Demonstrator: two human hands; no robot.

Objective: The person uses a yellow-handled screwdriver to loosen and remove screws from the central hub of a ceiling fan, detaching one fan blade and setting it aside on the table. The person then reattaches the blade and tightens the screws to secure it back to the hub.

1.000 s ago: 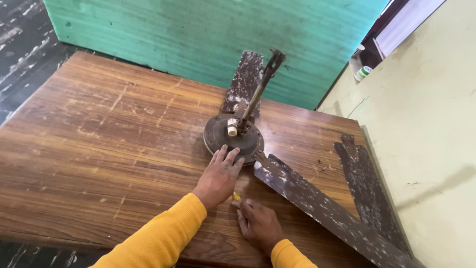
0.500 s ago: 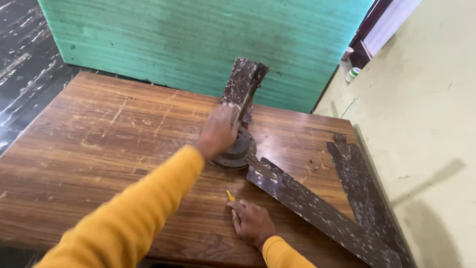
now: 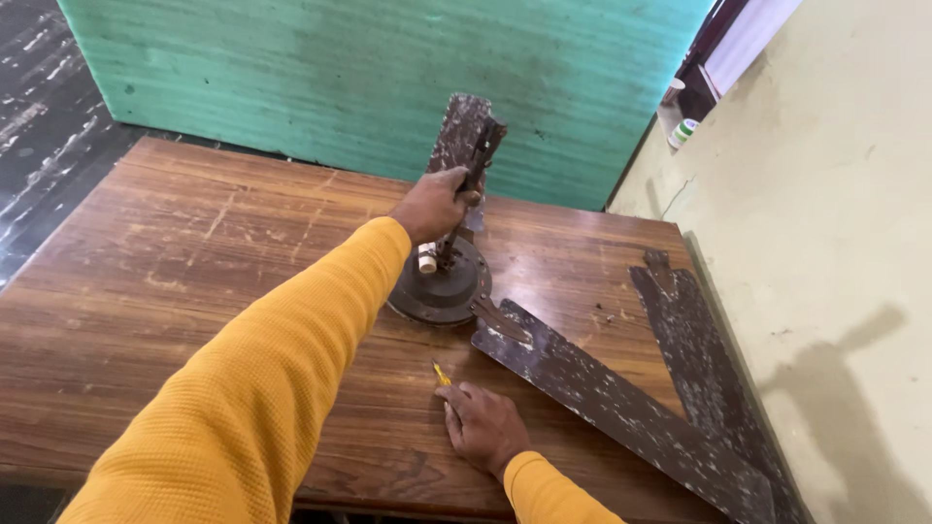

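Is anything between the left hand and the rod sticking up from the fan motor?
Nothing visible. The left hand is already closed around the rod above the motor hub. The right hand rests on the table holding a small yellow tool.

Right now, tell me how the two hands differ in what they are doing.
The left hand reaches far across the table, gripping the fan's down rod. The right hand rests near the table's edge on a small yellow-handled tool, palm down. Both wear yellow sleeves.
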